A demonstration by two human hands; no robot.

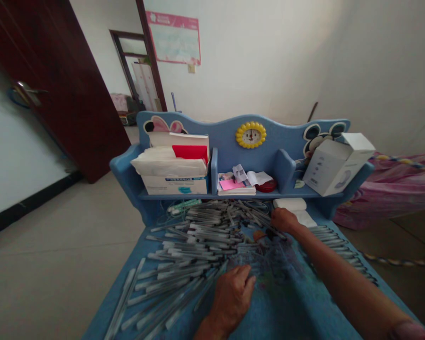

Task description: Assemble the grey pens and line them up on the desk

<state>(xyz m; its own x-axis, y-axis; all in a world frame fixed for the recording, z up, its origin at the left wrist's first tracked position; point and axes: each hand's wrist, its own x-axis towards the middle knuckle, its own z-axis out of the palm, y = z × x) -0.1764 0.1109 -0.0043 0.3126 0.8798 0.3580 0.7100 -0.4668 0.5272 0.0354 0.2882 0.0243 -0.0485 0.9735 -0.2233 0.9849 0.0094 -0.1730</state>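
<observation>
closest, the left hand lies on the blue desk with bent fingers touching the edge of a big heap of grey pens, and i cannot tell if it holds one. farther out, the right hand is curled on the far side of the heap, beside a neat row of pens, and its grip is hidden too. at the back, a shelf holds a box of masks and a white box, with a yellow clock above.
</observation>
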